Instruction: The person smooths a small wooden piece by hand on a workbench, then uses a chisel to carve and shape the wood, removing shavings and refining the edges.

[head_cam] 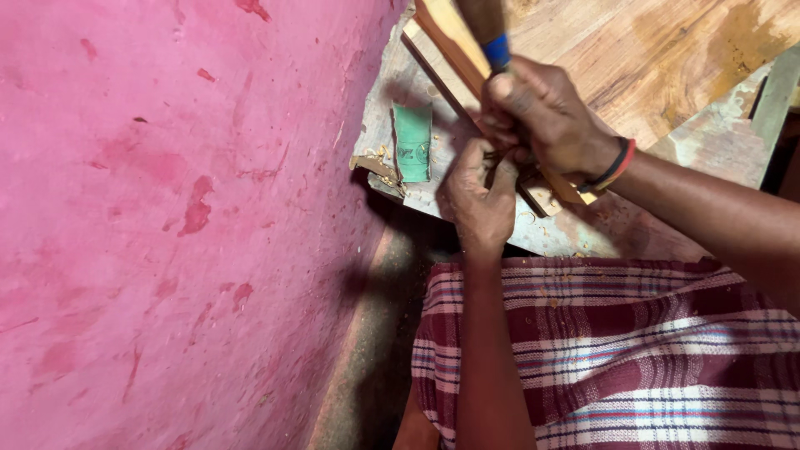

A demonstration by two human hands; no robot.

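My right hand [546, 117] is closed around the dark handle of a tool [490, 29] that has a blue band near its lower end. The tool points down at a long wooden strip [450, 37] lying on the workbench [708, 125]. My left hand [479, 196] sits just below, with its fingers curled against the strip's near end and the tool's tip. The tip itself is hidden between both hands. A black and red band circles my right wrist.
A folded green piece of sandpaper [412, 142] lies on the bench's left corner, among wood shavings. A pink wall [167, 225] fills the left side. A broad wooden board [642, 50] lies at the back. A checked cloth [617, 350] covers my lap.
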